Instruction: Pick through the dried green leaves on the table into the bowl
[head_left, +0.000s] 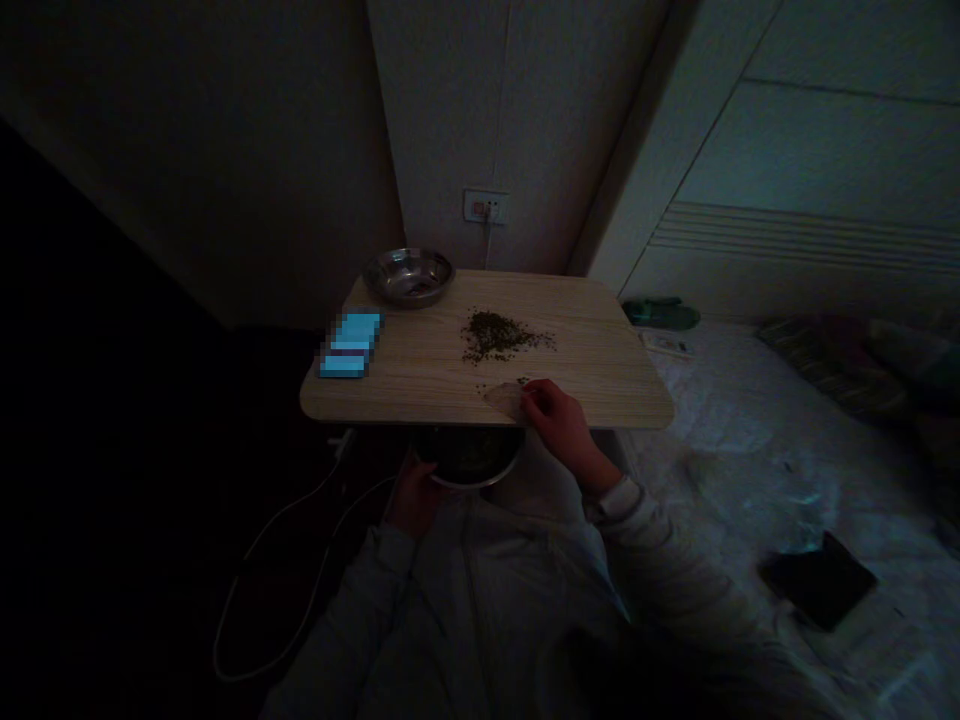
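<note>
While gripping a bowl (478, 484) with the left hand (415, 495), pinching a clear sheet (503, 400) in the closed right hand (556, 415), nearer to grains (490, 334) lying ahead-left.

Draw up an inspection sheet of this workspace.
Surface: pale wood-grain table, dimly lit; metal bowl at its far left corner.
Job's things: small dark grains spread mid-table, a few toward the near edge; thin translucent piece by that edge; lower bowl below it.
Clutter: pixelated lit screen near the table's left edge.
Hands: left hand holds the lower bowl; right hand touches the thin translucent piece, grip unclear.
Cables: white cable looped at lower left; thin cable at the wall socket.
Surroundings: at right, pale bedding, green bottle-like object, dark flat object.
</note>
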